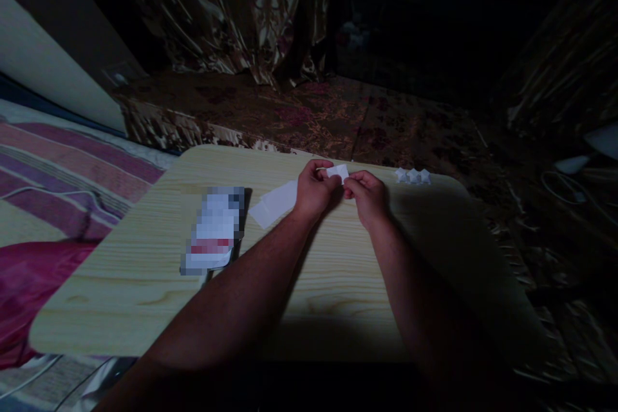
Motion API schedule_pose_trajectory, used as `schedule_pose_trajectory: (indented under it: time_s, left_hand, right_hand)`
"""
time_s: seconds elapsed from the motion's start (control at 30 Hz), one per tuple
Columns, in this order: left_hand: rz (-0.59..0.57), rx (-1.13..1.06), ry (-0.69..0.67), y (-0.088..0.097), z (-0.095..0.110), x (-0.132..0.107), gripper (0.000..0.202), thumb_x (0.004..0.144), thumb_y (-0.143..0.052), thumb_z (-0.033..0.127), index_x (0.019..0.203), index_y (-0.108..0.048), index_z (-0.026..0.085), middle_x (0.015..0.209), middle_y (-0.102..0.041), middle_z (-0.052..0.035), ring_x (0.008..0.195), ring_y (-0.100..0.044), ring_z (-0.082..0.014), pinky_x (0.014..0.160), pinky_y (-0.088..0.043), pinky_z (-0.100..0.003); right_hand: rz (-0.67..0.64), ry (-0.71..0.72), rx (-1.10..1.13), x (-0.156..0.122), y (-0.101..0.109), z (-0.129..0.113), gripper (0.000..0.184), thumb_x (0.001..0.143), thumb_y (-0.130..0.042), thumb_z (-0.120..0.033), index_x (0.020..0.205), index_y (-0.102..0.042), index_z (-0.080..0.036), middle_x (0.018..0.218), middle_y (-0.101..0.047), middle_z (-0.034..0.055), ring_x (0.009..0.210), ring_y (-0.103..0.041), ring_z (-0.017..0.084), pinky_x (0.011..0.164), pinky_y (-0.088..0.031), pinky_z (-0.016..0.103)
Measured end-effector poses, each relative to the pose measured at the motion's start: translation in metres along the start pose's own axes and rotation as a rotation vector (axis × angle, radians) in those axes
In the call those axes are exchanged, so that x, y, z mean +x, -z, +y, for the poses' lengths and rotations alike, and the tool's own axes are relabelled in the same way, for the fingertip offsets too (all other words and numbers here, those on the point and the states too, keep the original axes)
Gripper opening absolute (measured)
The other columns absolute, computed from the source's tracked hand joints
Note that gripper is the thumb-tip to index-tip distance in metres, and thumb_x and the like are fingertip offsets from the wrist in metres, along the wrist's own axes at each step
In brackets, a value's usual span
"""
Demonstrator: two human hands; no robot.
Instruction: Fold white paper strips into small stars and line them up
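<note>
White paper (339, 171) sits pinched by the left hand (315, 190) and right hand (367, 193), near three stars (413, 177), and likely wants light pressure and matched edges to crease cleanly

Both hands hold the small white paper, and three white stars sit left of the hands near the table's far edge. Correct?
The left hand and right hand do both hold the small white paper, but the head view shows the three white stars to their right, not left, near the far edge of the table.
</note>
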State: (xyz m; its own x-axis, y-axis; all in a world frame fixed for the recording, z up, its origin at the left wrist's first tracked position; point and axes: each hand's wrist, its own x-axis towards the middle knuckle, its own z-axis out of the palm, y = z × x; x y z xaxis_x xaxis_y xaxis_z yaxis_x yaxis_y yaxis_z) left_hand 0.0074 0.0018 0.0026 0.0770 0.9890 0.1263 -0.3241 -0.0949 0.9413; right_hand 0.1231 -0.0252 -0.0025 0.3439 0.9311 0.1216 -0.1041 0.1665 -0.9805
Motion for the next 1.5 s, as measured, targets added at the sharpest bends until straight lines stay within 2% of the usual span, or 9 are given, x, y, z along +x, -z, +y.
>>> schedule_pose_trajectory:
  time_s: [0.2, 0.3, 0.47, 0.67, 1.03, 1.27, 1.4, 1.5]
  left_hand:
    - [0.016, -0.012, 0.016, -0.0018, 0.0029, -0.0005, 0.031, 0.061, -0.072, 0.019, 0.090, -0.059, 0.016, 0.065, -0.061, 0.0038, 0.052, -0.050, -0.0074, 0.052, -0.038, -0.020]
    - [-0.027, 0.068, 0.023, -0.0013, 0.0029, -0.0012, 0.020, 0.066, -0.071, 0.028, 0.077, -0.060, 0.015, 0.060, -0.057, 0.0038, 0.050, -0.046, -0.0072, 0.049, -0.033, -0.021]
    - [-0.068, 0.155, -0.014, 0.0017, -0.0002, 0.0000, 0.023, 0.070, -0.069, 0.033, 0.063, -0.056, 0.016, 0.054, -0.050, 0.0043, 0.049, -0.039, -0.0064, 0.048, -0.028, -0.021]
    - [-0.149, 0.139, 0.030, 0.0021, -0.0016, 0.0001, 0.021, 0.071, -0.068, 0.033, 0.066, -0.059, 0.015, 0.058, -0.053, 0.0030, 0.049, -0.040, -0.0063, 0.048, -0.030, -0.020]
    - [-0.141, 0.175, 0.052, 0.0012, 0.0042, -0.0022, 0.021, 0.071, -0.068, 0.033, 0.067, -0.062, 0.014, 0.058, -0.054, 0.0020, 0.049, -0.041, -0.0065, 0.047, -0.030, -0.020]
    - [-0.166, 0.173, 0.059, 0.0027, 0.0025, -0.0014, 0.018, 0.069, -0.069, 0.031, 0.066, -0.060, 0.015, 0.057, -0.055, 0.0023, 0.048, -0.042, -0.0072, 0.047, -0.030, -0.021]
    - [-0.131, 0.183, 0.061, 0.0033, -0.0013, -0.0001, 0.020, 0.069, -0.069, 0.031, 0.065, -0.058, 0.016, 0.055, -0.053, 0.0032, 0.046, -0.040, -0.0068, 0.046, -0.028, -0.021]
    - [-0.085, 0.182, 0.056, 0.0029, -0.0018, 0.0001, 0.022, 0.068, -0.070, 0.033, 0.066, -0.058, 0.016, 0.055, -0.052, 0.0033, 0.046, -0.040, -0.0068, 0.045, -0.027, -0.021]
  right_hand:
    - [0.003, -0.004, -0.060, -0.0013, -0.0012, -0.0020, 0.008, 0.066, -0.063, -0.024, 0.069, -0.058, -0.018, 0.050, -0.054, -0.0063, 0.045, -0.046, 0.008, 0.047, -0.034, 0.022]
    - [0.013, 0.010, -0.055, -0.0012, -0.0010, -0.0021, 0.009, 0.067, -0.062, -0.026, 0.070, -0.058, -0.019, 0.051, -0.054, -0.0061, 0.046, -0.046, 0.009, 0.047, -0.035, 0.022]
    - [-0.006, 0.005, -0.068, -0.0022, -0.0008, -0.0032, 0.011, 0.067, -0.065, -0.027, 0.069, -0.057, -0.019, 0.050, -0.055, -0.0060, 0.046, -0.047, 0.009, 0.048, -0.036, 0.022]
    - [-0.011, -0.003, -0.040, -0.0023, 0.0008, -0.0047, 0.019, 0.071, -0.066, -0.035, 0.068, -0.058, -0.018, 0.049, -0.054, -0.0052, 0.046, -0.047, 0.009, 0.048, -0.035, 0.022]
    - [-0.029, -0.007, -0.045, -0.0021, 0.0017, -0.0050, 0.017, 0.071, -0.065, -0.034, 0.067, -0.060, -0.018, 0.049, -0.053, -0.0055, 0.045, -0.044, 0.008, 0.047, -0.033, 0.022]
    - [0.022, -0.009, -0.025, 0.0011, 0.0022, -0.0005, 0.020, 0.072, -0.064, -0.037, 0.069, -0.059, -0.018, 0.049, -0.051, -0.0054, 0.045, -0.045, 0.009, 0.048, -0.034, 0.023]
    - [0.075, 0.074, 0.019, 0.0004, 0.0017, -0.0021, 0.015, 0.070, -0.063, -0.029, 0.080, -0.056, -0.021, 0.053, -0.052, -0.0070, 0.046, -0.046, 0.009, 0.047, -0.035, 0.023]
    - [0.101, 0.167, -0.023, -0.0020, 0.0016, -0.0047, 0.012, 0.069, -0.061, -0.024, 0.077, -0.053, -0.022, 0.056, -0.051, -0.0072, 0.049, -0.047, 0.010, 0.049, -0.037, 0.023]
